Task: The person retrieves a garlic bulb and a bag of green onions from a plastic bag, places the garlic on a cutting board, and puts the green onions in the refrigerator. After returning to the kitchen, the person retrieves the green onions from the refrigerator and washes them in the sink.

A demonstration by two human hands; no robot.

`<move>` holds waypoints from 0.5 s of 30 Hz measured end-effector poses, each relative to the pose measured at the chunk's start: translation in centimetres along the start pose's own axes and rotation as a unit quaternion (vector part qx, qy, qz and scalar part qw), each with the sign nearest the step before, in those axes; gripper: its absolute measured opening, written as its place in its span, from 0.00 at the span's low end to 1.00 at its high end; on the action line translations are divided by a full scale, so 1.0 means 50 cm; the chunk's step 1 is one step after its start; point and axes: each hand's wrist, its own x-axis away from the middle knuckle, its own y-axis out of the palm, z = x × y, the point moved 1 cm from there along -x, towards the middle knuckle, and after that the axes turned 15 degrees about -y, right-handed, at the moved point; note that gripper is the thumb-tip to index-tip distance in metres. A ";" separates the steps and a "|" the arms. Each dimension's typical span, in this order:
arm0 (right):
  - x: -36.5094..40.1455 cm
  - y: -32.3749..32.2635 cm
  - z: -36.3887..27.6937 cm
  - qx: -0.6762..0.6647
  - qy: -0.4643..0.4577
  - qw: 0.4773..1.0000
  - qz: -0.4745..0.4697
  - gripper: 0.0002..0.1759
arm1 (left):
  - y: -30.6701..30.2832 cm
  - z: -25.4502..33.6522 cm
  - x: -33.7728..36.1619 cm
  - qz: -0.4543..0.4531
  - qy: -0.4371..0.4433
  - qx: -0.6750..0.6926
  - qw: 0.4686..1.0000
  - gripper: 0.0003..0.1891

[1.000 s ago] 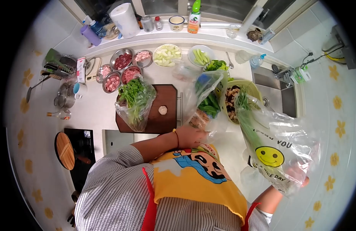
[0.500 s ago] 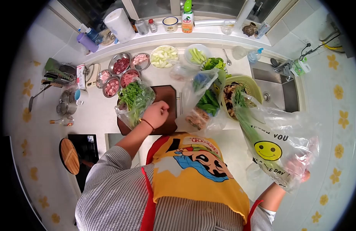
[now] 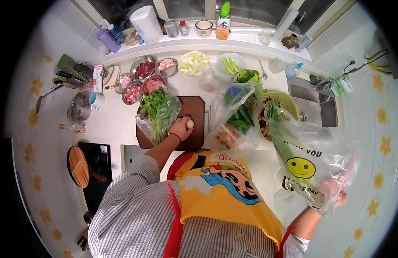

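Observation:
Over the brown cutting board (image 3: 193, 107), my left hand (image 3: 180, 129) is closed round a small white bulb (image 3: 190, 124) that looks like garlic. Beside that hand, on the board's left part, lies a clear bag of leafy herbs (image 3: 153, 105). Out at the right, my right hand (image 3: 334, 189) grips the bottom of a plastic bag (image 3: 323, 148) with a yellow smiley print; its fingers show partly through the film. Long scallions (image 3: 285, 144) lie inside, their green ends poking out over the green basket (image 3: 293, 103), which holds dark mushroom-like pieces.
Metal bowls of raw meat (image 3: 144, 69), a plate of pale cut vegetable (image 3: 193, 63) and a plate of green sticks (image 3: 230, 64) line the back. A bag with green peppers (image 3: 241, 118) lies mid-counter. The sink (image 3: 308, 101) is right; a wooden-lidded pan (image 3: 78, 167) sits left.
My left hand has turned and lowered on the board, bringing the white bulb into sight. The whole view has shifted slightly right. My right hand still holds the bag.

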 end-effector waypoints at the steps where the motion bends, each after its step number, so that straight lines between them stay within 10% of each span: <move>1: -0.009 0.015 0.010 0.008 0.005 1.000 -0.007 0.66 | -0.004 0.002 -0.001 -0.002 -0.004 0.058 0.998 0.30; 3: -0.011 0.020 0.015 0.017 -0.004 1.000 0.003 0.66 | -0.015 0.013 0.004 -0.006 -0.008 0.115 0.993 0.28; 5: -0.011 0.013 0.012 0.020 -0.011 1.000 0.011 0.66 | -0.021 0.036 0.005 -0.212 -0.119 0.539 0.807 0.24; 6: -0.009 0.010 0.010 0.022 -0.014 1.000 0.014 0.66 | -0.048 0.056 0.019 -0.212 -0.119 0.538 0.807 0.24; 8: -0.009 0.005 0.011 0.024 -0.019 0.999 0.018 0.66 | -0.137 0.117 0.067 -0.343 -0.048 0.704 0.620 0.22; 15: -0.016 -0.011 0.013 0.038 -0.030 0.999 0.016 0.66 | -0.229 0.202 0.106 -0.470 0.027 0.762 0.446 0.29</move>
